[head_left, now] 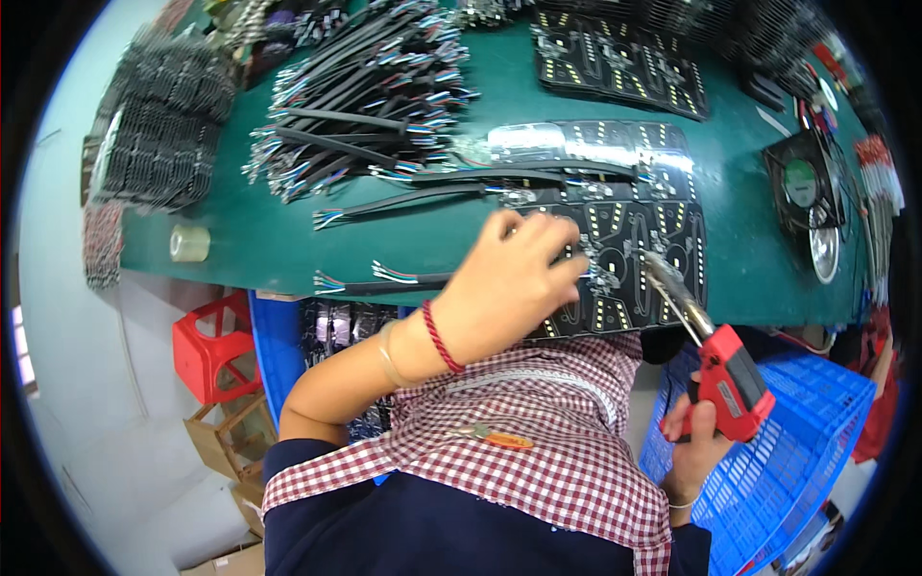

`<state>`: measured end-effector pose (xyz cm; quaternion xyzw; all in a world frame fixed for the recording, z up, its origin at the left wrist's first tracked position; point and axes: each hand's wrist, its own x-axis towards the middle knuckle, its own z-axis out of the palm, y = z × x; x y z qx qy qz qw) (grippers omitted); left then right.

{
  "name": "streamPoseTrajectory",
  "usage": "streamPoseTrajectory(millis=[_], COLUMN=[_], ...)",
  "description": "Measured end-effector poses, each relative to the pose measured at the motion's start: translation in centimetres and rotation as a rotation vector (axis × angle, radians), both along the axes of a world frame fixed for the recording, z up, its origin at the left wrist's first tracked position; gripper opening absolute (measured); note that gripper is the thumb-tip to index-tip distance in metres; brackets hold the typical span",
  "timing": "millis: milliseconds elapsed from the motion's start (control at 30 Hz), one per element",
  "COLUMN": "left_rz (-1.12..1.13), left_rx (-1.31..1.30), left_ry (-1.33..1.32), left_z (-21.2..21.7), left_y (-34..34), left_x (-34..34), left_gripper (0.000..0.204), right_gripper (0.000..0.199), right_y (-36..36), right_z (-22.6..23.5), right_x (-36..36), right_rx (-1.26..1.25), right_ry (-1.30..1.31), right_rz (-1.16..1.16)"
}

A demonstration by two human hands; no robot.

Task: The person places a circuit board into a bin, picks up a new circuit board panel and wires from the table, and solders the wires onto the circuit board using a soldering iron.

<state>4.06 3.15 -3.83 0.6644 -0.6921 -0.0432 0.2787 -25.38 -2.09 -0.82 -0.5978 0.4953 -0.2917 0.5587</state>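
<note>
My left hand (523,264) is closed, with bent fingers over a black multi-wire cable (423,282) at the near edge of a black LED circuit board panel (682,230). Its fingertips hide part of the grip. Coloured wire ends of the cables stick out to the left. My right hand (696,432) is wrapped around the handle of a red and black soldering gun (732,384). The gun's metal tip points up and left and reaches over the right part of the panel. More black cables (413,202) lie across the panel's far part.
A large heap of black cables (370,96) lies at the far left of the green table (259,230). Stacked panels (619,62) stand at the back, beside a small fan (802,178) on the right. A tape roll (189,244), red stool (213,348) and blue crate (788,432) surround me.
</note>
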Motion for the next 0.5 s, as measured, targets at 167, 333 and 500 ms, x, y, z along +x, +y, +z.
streamPoseTrajectory(millis=[167,333,500], left_rz=[0.482,0.252,0.551], left_rx=[0.038,-0.05,-0.555], left_ry=[-0.346,-0.372,0.147], left_z=[0.4,-0.3,1.0], left_y=[2.5,3.7,4.5], left_x=[10.4,14.9,19.0], left_gripper=[0.023,0.026,0.008], right_gripper=[0.038,0.038,0.039], right_y=[-1.2,-1.6,-2.2], right_z=[-0.5,-0.3,-0.1], right_x=[-0.8,-0.1,0.2], right_rx=[-0.039,-0.09,-0.12], right_ry=[-0.08,-0.089,-0.157], right_rz=[-0.033,-0.054,-0.05])
